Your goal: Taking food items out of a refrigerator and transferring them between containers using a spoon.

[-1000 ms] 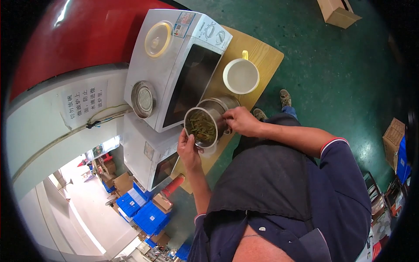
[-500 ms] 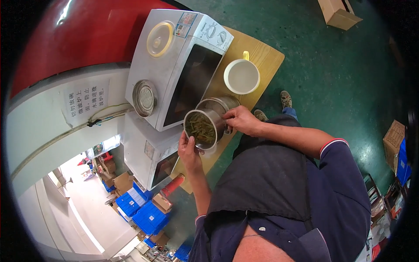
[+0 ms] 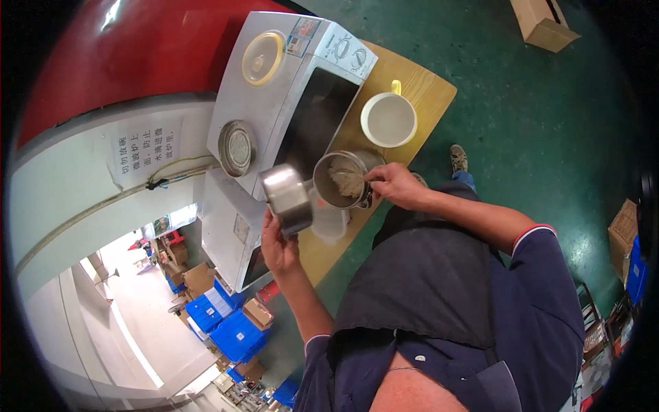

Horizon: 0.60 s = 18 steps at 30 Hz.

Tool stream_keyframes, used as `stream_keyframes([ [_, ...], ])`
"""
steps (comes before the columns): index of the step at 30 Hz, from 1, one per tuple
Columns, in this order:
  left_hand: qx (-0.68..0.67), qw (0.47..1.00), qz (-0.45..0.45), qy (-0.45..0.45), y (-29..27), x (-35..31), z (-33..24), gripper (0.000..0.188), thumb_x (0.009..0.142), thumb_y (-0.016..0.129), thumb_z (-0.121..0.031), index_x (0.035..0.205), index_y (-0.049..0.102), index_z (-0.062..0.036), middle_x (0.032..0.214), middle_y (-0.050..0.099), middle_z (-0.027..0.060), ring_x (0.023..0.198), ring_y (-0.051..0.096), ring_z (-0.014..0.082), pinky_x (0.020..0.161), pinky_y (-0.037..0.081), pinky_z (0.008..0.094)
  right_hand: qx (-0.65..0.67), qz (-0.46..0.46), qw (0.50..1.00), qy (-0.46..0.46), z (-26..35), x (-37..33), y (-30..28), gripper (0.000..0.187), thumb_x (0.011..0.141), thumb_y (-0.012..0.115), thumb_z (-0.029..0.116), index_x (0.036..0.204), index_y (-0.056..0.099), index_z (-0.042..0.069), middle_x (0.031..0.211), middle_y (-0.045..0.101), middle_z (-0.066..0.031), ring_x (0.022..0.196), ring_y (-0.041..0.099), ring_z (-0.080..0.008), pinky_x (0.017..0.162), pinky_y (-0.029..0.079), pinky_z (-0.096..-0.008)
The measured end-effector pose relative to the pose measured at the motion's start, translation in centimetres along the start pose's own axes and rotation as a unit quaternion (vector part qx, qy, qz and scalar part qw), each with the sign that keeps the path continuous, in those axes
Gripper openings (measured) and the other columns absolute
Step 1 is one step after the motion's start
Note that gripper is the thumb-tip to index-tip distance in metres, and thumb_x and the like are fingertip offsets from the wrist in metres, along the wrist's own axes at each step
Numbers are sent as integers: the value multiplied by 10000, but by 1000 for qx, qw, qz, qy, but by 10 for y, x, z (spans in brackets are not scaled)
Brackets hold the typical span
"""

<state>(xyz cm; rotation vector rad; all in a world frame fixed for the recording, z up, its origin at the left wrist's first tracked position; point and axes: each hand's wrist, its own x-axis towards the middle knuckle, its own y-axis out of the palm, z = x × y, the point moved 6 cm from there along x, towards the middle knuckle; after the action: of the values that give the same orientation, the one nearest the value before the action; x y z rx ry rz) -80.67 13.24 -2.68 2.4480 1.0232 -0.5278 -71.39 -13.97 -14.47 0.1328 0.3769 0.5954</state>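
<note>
My left hand [image 3: 278, 248] is closed on a small steel food container [image 3: 287, 200], which is tipped on its side and blurred. Its outer wall faces me, so what it holds is hidden. Just right of it, a larger steel pot [image 3: 322, 184] stands on the wooden table [image 3: 429, 86] with pale, rice-like food [image 3: 347, 177] inside. At the pot's right rim my right hand [image 3: 398, 185] is closed, fingers pinched together. Beyond the pot stands a white mug [image 3: 388, 121] with a yellow handle. A clear plastic container or lid [image 3: 331, 225] lies beside the pot.
A white microwave [image 3: 274, 89] stands left of the pot, with a yellow-rimmed clear lid [image 3: 263, 59] and a round steel lid [image 3: 238, 147] on top. A second white microwave [image 3: 226, 233] is nearer me. Blue crates [image 3: 238, 336] and cardboard boxes sit lower left.
My left hand has moved the steel container left, off the pot, and tipped it. The dark green leafy food inside it went out of sight; the pale food in the pot came into view.
</note>
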Motion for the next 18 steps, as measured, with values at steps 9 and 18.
stream_keyframes([
  [9, -179, 978, 101, 40, -38, -3, -119, 228, 988, 451, -138, 1139, 566, -12, 919, 622, 142, 600, 531, 173, 402, 416, 232, 11, 29, 999, 36, 1, -10, -2, 355, 846, 554, 86, 1129, 688, -80, 782, 735, -128, 721, 704, -184, 695, 549, -330],
  [18, -171, 978, 114, 36, -21, 9, -118, 278, 979, 462, -107, 1215, 546, 13, 1073, 626, 207, 611, 522, 172, 408, 412, 221, 16, -3, 999, -51, 16, -6, -7, 388, 811, 584, 93, 1159, 688, -41, 797, 716, -172, 714, 697, -221, 683, 537, -354],
])
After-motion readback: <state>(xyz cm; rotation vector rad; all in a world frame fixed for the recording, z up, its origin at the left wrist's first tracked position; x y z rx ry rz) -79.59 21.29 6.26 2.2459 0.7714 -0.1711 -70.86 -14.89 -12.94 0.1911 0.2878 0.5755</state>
